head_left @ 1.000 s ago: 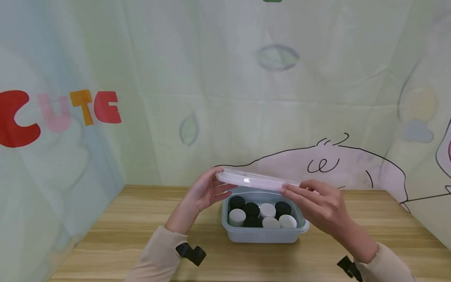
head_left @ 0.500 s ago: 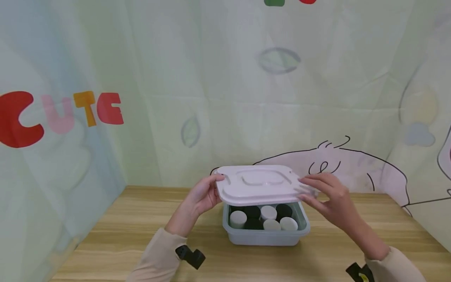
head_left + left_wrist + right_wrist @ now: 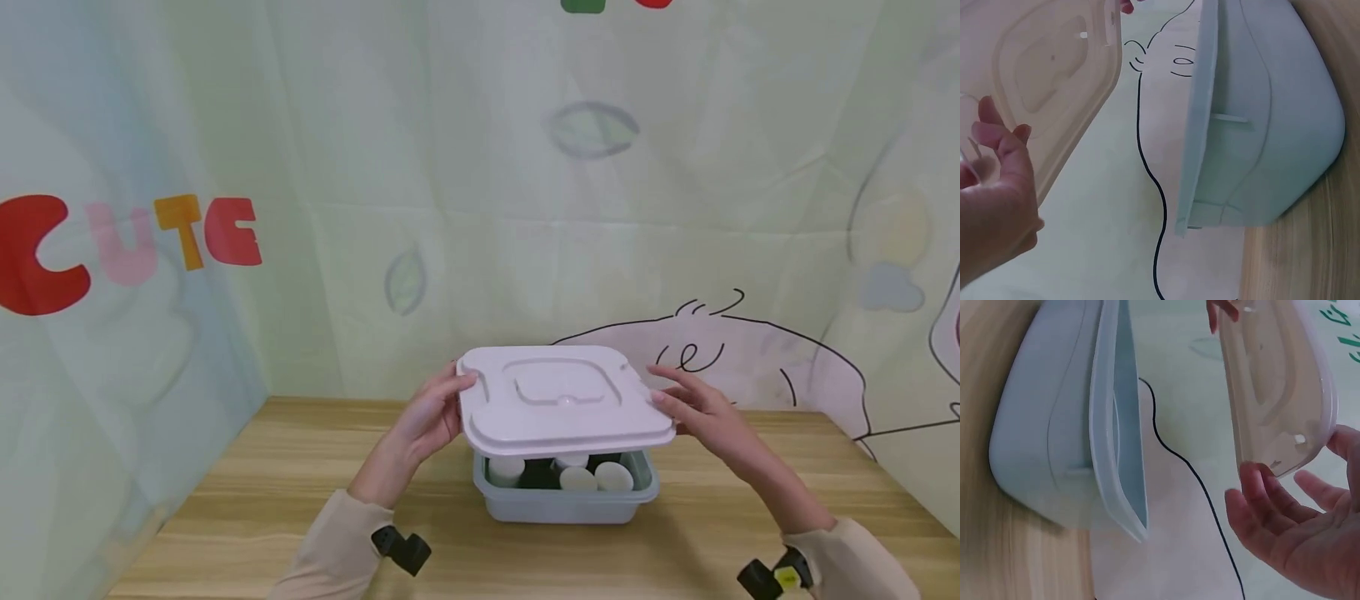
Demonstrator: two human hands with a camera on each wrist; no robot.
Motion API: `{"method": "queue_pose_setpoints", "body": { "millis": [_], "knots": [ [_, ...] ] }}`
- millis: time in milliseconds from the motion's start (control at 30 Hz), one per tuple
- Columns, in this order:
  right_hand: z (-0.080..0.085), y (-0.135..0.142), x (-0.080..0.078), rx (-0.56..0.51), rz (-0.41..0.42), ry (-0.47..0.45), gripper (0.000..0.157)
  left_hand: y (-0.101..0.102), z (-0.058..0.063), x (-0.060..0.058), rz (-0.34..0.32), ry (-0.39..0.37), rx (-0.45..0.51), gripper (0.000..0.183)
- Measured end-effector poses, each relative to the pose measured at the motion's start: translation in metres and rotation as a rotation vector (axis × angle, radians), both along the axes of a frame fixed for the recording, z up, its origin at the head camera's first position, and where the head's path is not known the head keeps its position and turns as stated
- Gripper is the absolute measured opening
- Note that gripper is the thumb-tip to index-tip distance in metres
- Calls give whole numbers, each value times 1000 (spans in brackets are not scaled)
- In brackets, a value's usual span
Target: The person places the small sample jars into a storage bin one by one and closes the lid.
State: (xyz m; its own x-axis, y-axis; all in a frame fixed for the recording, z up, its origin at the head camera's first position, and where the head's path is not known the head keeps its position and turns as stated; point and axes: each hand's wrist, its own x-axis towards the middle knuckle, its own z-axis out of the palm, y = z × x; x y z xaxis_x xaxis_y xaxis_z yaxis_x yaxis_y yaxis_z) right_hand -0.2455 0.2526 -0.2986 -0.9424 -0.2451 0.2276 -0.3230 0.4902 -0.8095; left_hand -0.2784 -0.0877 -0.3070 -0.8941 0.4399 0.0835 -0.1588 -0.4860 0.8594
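Observation:
A white rectangular plastic lid (image 3: 562, 408) hangs tilted above a light-blue box (image 3: 562, 506), apart from its rim. My left hand (image 3: 431, 421) grips the lid's left edge, thumb on top. In the left wrist view, that hand (image 3: 1000, 200) has its fingertips against the lid's underside (image 3: 1054, 69). At the opposite edge, my right hand (image 3: 708, 417) holds the lid between thumb and fingers. The right wrist view has fingertips of the right hand (image 3: 1310, 531) under the lid's corner. White round-topped pieces (image 3: 613, 477) and black ones (image 3: 538, 475) stand inside the box; the lid hides the rear ones.
The box stands on a wood-grain table (image 3: 300, 500). Behind the table hangs a printed cloth backdrop (image 3: 480, 208), and another cloth side (image 3: 112, 375) with coloured letters rises at the left. Each sleeve carries a small black wrist camera (image 3: 401, 550).
The lid has tipped from nearly edge-on so its top faces me, and its near edge has lowered over the box. More of the pieces are covered. The right hand has shifted slightly rightward.

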Motion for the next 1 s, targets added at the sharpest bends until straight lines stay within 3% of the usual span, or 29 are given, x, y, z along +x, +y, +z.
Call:
{"method": "queue_pose_setpoints", "body": {
  "millis": [167, 300, 400, 600, 800, 1000],
  "knots": [
    [-3, 1, -3, -151, 92, -137, 56, 0, -2, -2, 84, 25, -31, 65],
    [-5, -1, -4, -203, 131, -195, 57, 1, -4, -3, 197, 48, -63, 50],
    [-6, -2, -5, -205, 136, -216, 58, 1, -6, -4, 233, 66, -79, 37],
    [-7, 0, -6, -168, 102, -196, 59, -9, -10, -3, 133, 151, -130, 46],
    [-6, 2, -8, -151, 86, -199, 64, -21, -14, -3, 2, 250, -303, 61],
    [-9, 5, -11, -151, 106, -221, 59, -26, -19, -2, -61, 282, -428, 65]
  ]
}}
